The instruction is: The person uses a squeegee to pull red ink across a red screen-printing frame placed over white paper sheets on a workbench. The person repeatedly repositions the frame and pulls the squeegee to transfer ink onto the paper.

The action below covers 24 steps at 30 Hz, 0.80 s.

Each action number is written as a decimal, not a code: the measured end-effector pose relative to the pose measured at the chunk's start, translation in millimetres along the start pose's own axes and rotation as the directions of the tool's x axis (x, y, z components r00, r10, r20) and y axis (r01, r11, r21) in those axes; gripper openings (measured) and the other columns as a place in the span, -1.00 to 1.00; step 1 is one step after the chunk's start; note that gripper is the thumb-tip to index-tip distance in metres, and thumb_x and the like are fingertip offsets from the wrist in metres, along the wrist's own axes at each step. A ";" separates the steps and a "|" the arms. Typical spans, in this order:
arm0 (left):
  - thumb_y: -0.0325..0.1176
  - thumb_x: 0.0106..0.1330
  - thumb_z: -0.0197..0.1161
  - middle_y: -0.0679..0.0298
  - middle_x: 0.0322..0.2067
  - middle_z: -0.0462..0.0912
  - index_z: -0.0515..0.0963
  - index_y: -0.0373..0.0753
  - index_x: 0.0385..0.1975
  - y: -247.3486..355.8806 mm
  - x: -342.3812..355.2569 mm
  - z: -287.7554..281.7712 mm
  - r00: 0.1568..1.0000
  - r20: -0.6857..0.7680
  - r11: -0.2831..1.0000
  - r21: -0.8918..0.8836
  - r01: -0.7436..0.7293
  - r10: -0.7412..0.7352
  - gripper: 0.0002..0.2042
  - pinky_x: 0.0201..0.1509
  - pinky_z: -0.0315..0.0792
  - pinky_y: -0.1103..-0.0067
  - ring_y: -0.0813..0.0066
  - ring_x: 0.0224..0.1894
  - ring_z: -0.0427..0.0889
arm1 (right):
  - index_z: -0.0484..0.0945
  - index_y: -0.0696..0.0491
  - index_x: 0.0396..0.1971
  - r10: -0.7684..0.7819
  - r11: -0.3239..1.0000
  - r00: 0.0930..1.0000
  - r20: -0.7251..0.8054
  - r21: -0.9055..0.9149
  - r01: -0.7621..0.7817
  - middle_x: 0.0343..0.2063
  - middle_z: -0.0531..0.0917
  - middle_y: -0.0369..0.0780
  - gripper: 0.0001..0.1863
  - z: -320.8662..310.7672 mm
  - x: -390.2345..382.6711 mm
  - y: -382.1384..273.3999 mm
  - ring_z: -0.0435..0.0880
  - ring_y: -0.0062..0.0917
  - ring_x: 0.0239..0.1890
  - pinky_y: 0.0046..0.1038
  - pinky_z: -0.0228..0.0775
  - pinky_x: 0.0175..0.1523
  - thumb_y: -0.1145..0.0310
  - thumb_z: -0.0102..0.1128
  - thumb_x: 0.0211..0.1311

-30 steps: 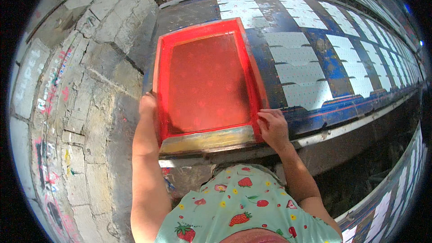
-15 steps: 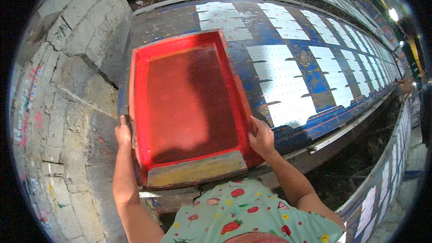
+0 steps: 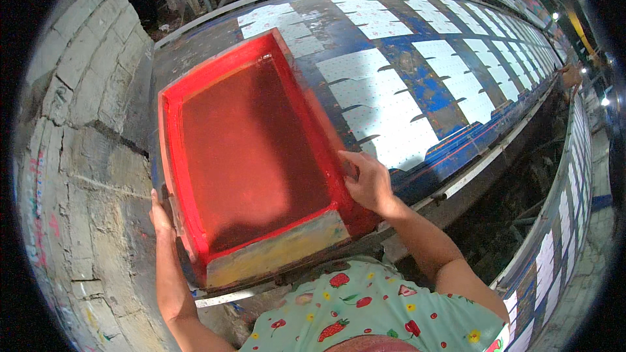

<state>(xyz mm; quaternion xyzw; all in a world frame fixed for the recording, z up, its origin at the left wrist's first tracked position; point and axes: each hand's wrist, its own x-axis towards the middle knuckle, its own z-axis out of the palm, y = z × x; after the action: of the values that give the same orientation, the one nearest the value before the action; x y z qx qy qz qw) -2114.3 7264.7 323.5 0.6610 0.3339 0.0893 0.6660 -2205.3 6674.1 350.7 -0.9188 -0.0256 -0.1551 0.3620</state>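
A screen-printing frame (image 3: 297,101) with tall red-smeared walls and a dark red mesh (image 3: 235,150) lies at a slant on the long table in front of me. Its near wall carries a worn yellow-grey strip (image 3: 280,251). My left hand (image 3: 162,218) is at the frame's left outer side near the close corner, thumb side up, its other fingers partly hidden. Against the right wall, my right hand (image 3: 368,184) is closed, with fingers curled at the rim. My shadow falls across the mesh.
White dotted fabric pieces (image 3: 381,107) lie in rows along the blue-stained table (image 3: 424,88). A cracked block wall (image 3: 98,156) stands close on the left. Along the table's near side runs a metal rail (image 3: 479,169), with a dark gap beyond it. Another table with white pieces (image 3: 548,257) is at right.
The view has turned, so the frame, table and wall appear shifted left and more slanted. Both hands remain at the frame's sides; my right hand's fingers look more curled on the rim.
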 end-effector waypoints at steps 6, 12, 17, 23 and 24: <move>0.42 0.67 -0.02 0.28 -0.54 0.66 0.72 -0.24 -0.21 14.2 -52.3 86.9 0.984 0.110 0.990 -0.012 0.140 -0.137 -0.26 -0.56 0.48 0.37 0.32 -0.63 0.58 | 0.76 0.04 0.27 0.094 0.996 0.995 -0.023 0.006 -0.094 0.10 0.85 -0.03 -0.38 -49.1 28.7 82.3 0.87 -0.17 0.12 -0.24 0.72 0.19 0.60 0.31 0.13; 0.26 0.68 0.18 0.20 -0.26 0.71 0.65 -0.28 -0.12 -11.5 -104.3 197.9 0.995 -0.060 0.996 0.021 0.081 -0.080 -0.41 -0.15 0.66 0.32 0.30 -0.29 0.72 | 0.74 -0.02 0.30 0.203 0.979 0.979 -0.020 0.015 -0.203 0.12 0.84 -0.07 -0.32 -108.4 38.7 196.9 0.84 -0.10 0.11 -0.14 0.69 0.25 0.59 0.29 0.08; 0.18 0.74 0.13 0.27 -0.38 0.67 0.64 -0.28 -0.35 -33.9 -174.2 296.9 0.999 -0.041 1.000 -0.012 0.025 -0.026 -0.40 -0.18 0.55 0.35 0.39 -0.34 0.62 | 0.72 0.00 0.30 0.223 0.975 0.970 -0.095 0.025 -0.222 0.05 0.85 -0.08 -0.32 -160.7 35.0 286.4 0.86 -0.18 -0.01 -0.22 0.71 0.18 0.60 0.29 0.08; 0.18 0.72 0.18 0.22 -0.29 0.71 0.70 -0.36 -0.21 -49.8 -230.5 377.4 0.998 -0.059 0.998 0.044 0.038 -0.035 -0.41 -0.09 0.56 0.36 0.36 -0.27 0.66 | 0.74 0.03 0.27 0.325 0.939 0.942 -0.087 0.152 -0.309 -0.03 0.86 -0.04 -0.38 -211.3 31.6 360.5 0.89 -0.19 -0.06 -0.20 0.73 0.11 0.59 0.32 0.13; 0.18 0.72 0.19 0.22 -0.27 0.71 0.71 -0.37 -0.17 -52.1 -238.7 388.8 0.997 -0.075 0.999 0.028 0.026 -0.023 -0.41 -0.08 0.57 0.37 0.36 -0.26 0.67 | 0.73 0.05 0.27 0.341 0.933 0.937 -0.082 0.149 -0.326 -0.01 0.86 -0.01 -0.41 -216.5 34.6 369.8 0.90 -0.18 -0.03 -0.19 0.73 0.13 0.60 0.32 0.16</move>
<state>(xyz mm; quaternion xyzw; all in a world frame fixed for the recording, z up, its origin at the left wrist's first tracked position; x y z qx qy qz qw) -2094.0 6806.0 314.8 0.6628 0.3679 0.1008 0.6444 -2171.2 6253.7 267.5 -0.8741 0.1398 -0.1379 0.4442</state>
